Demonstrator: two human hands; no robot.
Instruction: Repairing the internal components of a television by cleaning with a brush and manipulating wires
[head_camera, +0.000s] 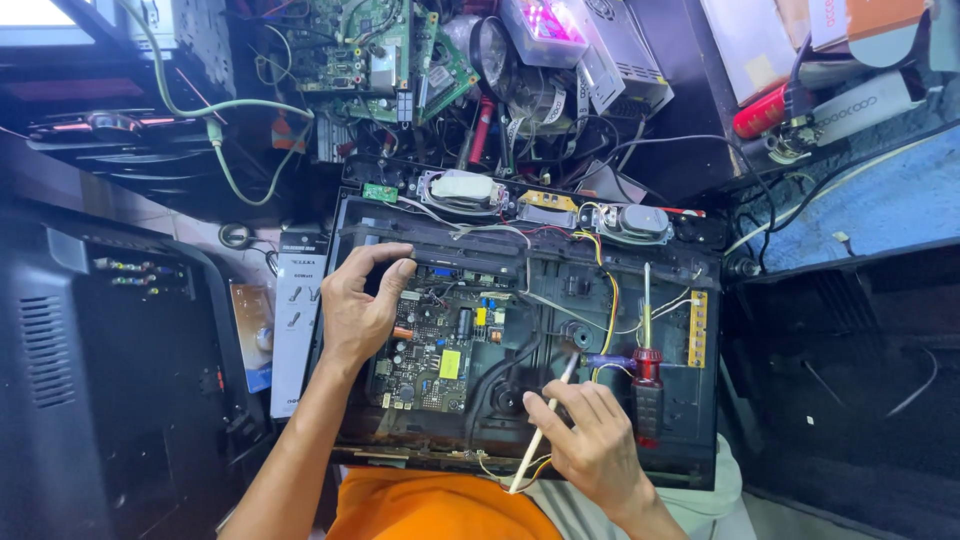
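An opened black television back (520, 340) lies flat before me with a dark circuit board (432, 345) at its left. My left hand (362, 305) rests on the board's upper left corner, fingers curled onto the frame edge. My right hand (590, 435) pinches a thin pale stick (545, 425), its tip pointing up toward the middle of the chassis. A red-handled screwdriver (647, 350) lies on the chassis just right of that hand. Two oval speakers (545, 205) and coloured wires run along the far edge.
Piled circuit boards (385, 50), cables and a metal power supply box (620, 50) crowd the back. A black television casing (110, 380) stands at left, another dark panel (850, 370) at right. A white box (298, 320) lies left of the chassis. My orange clothing (440, 510) is below.
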